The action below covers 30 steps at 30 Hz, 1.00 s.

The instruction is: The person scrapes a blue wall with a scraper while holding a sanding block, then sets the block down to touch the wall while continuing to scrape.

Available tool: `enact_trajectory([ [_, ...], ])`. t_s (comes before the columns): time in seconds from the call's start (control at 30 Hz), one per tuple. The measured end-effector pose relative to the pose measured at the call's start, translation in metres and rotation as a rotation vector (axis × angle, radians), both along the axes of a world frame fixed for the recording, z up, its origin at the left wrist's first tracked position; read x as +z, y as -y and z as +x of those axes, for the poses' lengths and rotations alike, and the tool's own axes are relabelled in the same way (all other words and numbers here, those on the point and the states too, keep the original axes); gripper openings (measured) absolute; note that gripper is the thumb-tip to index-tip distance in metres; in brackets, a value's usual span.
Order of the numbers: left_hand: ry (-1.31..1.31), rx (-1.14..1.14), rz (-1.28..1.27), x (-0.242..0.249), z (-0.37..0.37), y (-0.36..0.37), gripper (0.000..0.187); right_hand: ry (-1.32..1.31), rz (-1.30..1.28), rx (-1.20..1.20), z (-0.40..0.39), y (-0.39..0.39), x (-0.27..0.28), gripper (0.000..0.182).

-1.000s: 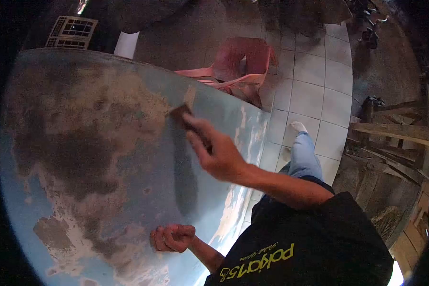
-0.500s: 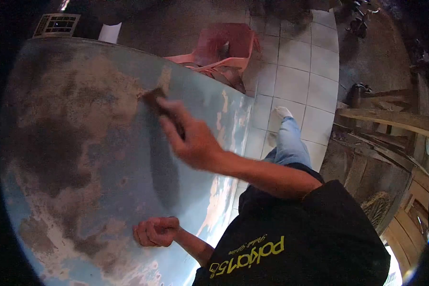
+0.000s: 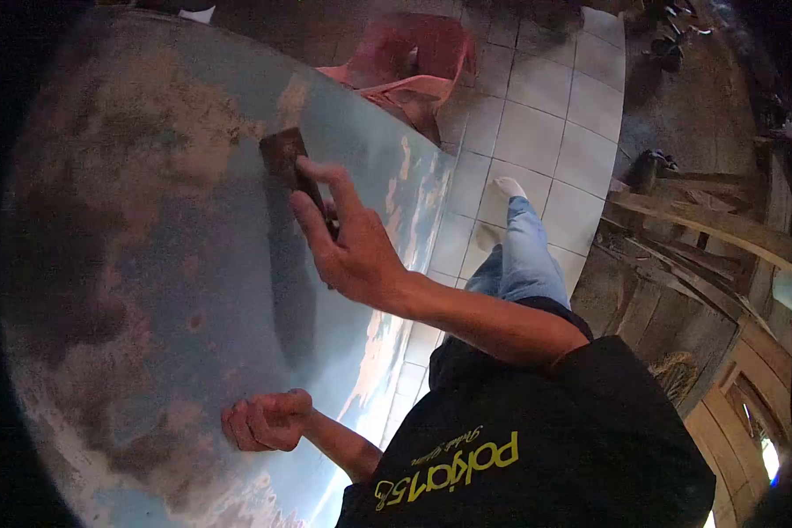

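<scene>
A large curved surface [image 3: 202, 290], blue with tan patches and dark smudges, fills the left side. My right hand [image 3: 352, 242] grips a flat dark brown block [image 3: 283, 154] by its long side, with thumb and fingers on it. The block lies against or just over the upper part of the surface; any gap is hard to judge. Nearer the bottom, my left hand [image 3: 267, 421] is curled into a fist over the surface, with nothing visible in it.
A red plastic chair [image 3: 405, 53] stands beyond the surface's upper edge. Pale floor tiles [image 3: 532, 132] run past my legs in jeans [image 3: 528, 255]. Wooden planks and boards [image 3: 704, 224] are piled on the right.
The view has shifted a little. The block shows more of its broad face, and my right index finger is more extended along it. My left hand remains curled, slightly further left in view.
</scene>
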<state>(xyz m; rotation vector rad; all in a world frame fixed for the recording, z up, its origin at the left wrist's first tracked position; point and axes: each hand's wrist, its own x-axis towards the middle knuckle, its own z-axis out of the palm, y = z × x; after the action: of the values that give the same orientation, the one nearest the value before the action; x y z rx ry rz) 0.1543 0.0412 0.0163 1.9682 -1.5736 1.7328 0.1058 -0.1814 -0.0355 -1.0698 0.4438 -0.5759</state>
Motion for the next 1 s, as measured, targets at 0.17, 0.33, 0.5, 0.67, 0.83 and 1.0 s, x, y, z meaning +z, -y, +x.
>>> enact_trajectory([
  [0.17,0.010,0.059,-0.008,-0.003,-0.001,-0.003,0.013,0.152,-0.146,-0.066,-0.012,-0.022,-0.006,0.038],
  [0.33,0.019,-0.022,-0.089,-0.003,0.003,0.001,0.012,0.056,-0.113,-0.022,-0.008,-0.007,0.005,0.043],
  [0.5,-0.021,0.073,-0.075,-0.005,-0.004,-0.001,0.009,-0.059,0.153,0.229,-0.015,0.010,0.013,0.048],
  [0.67,-0.037,0.072,-0.118,-0.008,-0.005,0.001,0.010,-0.030,-0.104,0.101,-0.019,-0.008,0.005,0.045],
  [0.83,-0.036,0.056,-0.142,-0.010,-0.004,-0.003,0.011,-0.027,0.032,0.035,-0.009,0.018,0.015,0.045],
  [1.0,-0.058,0.076,-0.149,-0.011,-0.005,-0.001,0.010,0.033,-0.098,0.076,-0.016,0.006,0.011,0.046],
])
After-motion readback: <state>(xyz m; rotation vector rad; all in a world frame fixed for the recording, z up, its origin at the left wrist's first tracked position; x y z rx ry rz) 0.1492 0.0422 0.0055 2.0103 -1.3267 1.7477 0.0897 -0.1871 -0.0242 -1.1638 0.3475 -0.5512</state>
